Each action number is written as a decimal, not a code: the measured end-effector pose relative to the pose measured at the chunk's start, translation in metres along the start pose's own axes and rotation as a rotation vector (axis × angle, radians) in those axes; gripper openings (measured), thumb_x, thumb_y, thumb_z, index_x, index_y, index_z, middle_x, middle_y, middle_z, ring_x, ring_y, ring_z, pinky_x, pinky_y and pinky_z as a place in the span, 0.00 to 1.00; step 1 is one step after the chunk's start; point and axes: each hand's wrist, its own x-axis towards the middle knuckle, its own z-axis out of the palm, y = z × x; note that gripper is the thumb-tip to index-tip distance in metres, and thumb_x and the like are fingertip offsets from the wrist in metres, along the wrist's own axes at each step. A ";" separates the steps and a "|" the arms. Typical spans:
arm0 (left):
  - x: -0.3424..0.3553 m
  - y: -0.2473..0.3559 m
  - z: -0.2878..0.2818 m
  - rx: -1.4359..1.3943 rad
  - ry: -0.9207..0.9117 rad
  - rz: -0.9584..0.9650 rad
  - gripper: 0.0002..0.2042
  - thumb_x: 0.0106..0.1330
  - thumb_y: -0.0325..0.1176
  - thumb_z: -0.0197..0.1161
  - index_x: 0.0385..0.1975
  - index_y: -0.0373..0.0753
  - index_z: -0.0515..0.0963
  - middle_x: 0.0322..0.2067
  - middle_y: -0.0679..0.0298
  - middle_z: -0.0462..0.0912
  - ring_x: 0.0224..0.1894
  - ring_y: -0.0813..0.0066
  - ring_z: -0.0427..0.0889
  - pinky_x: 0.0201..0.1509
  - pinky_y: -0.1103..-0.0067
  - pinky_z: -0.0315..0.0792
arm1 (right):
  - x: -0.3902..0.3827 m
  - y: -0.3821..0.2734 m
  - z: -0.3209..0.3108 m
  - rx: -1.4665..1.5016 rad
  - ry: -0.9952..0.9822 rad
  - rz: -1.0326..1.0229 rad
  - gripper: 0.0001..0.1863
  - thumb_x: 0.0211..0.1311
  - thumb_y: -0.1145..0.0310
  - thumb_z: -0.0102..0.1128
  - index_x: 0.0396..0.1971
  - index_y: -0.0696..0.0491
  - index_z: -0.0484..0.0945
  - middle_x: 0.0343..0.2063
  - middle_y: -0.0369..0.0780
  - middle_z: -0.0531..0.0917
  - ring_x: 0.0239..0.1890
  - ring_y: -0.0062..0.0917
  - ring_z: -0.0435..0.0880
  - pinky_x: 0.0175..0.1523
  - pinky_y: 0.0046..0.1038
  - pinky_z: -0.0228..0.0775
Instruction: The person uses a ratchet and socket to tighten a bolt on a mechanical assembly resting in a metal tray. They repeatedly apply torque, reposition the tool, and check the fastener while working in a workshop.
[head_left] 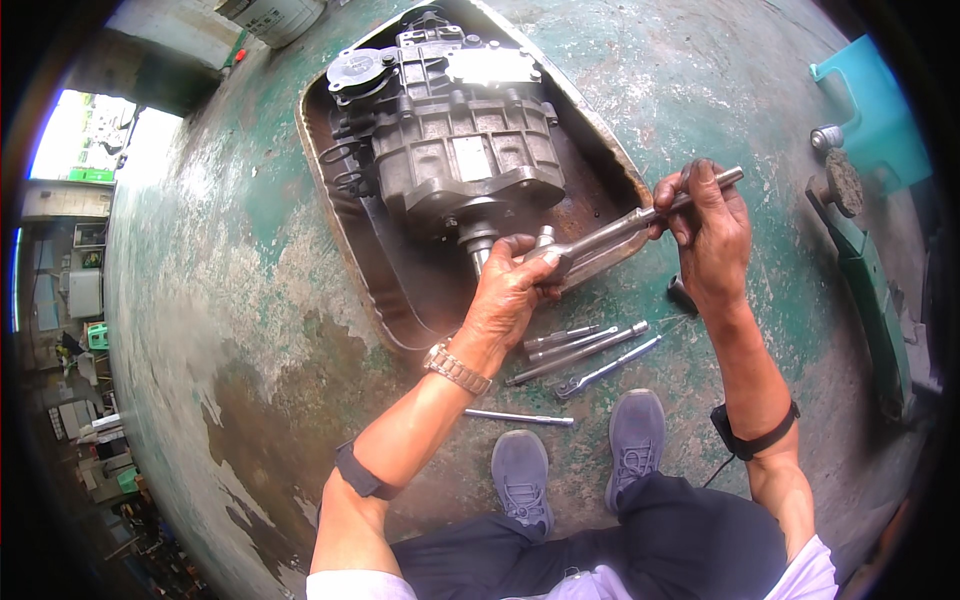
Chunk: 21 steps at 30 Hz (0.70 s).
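Note:
My left hand [505, 285] is closed round the head end of a long steel ratchet wrench [605, 236], near the front of the gearbox. A short square-looking stub stands up by its thumb. My right hand [712, 225] grips the thinner far end, which pokes out beyond the fingers at the upper right. The wrench slants up to the right above the tray's front rim. Behind it, the grey metal gearbox [465, 150] lies in a shallow metal tray [372, 285], its splined shaft [478, 243] pointing toward me and partly hidden by my left hand.
On the floor before my shoes lie several bars and wrenches [590, 350], plus a separate rod [520, 417]. A dark socket [682, 292] sits below my right hand. At right are a green jack [868, 280] and a turquoise stool [880, 115]. A bucket [275, 18] stands far left.

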 end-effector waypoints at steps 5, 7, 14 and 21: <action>-0.003 0.005 0.002 0.015 -0.014 0.005 0.28 0.60 0.30 0.68 0.54 0.31 0.59 0.40 0.56 0.78 0.34 0.73 0.79 0.34 0.77 0.76 | -0.001 -0.002 0.002 0.038 0.020 -0.032 0.17 0.74 0.58 0.48 0.27 0.53 0.75 0.22 0.36 0.79 0.16 0.11 0.62 0.26 0.19 0.68; -0.003 0.006 0.003 0.016 -0.007 0.003 0.27 0.60 0.30 0.69 0.53 0.31 0.60 0.39 0.56 0.78 0.33 0.74 0.79 0.33 0.77 0.76 | 0.000 -0.003 0.002 0.035 0.020 -0.035 0.18 0.74 0.58 0.48 0.27 0.54 0.75 0.21 0.36 0.78 0.16 0.11 0.62 0.25 0.19 0.68; -0.001 0.005 0.006 0.056 0.001 0.041 0.20 0.64 0.35 0.66 0.46 0.31 0.65 0.33 0.61 0.76 0.27 0.75 0.77 0.28 0.78 0.75 | 0.005 -0.004 0.003 0.081 0.137 0.006 0.19 0.72 0.57 0.50 0.24 0.55 0.74 0.19 0.36 0.76 0.16 0.13 0.64 0.25 0.21 0.70; -0.004 0.000 0.013 -0.058 0.072 -0.015 0.17 0.65 0.36 0.62 0.45 0.32 0.66 0.31 0.60 0.73 0.28 0.72 0.76 0.29 0.74 0.76 | 0.004 0.003 -0.002 0.038 0.141 0.045 0.19 0.72 0.56 0.51 0.24 0.55 0.74 0.19 0.37 0.76 0.16 0.14 0.65 0.25 0.22 0.71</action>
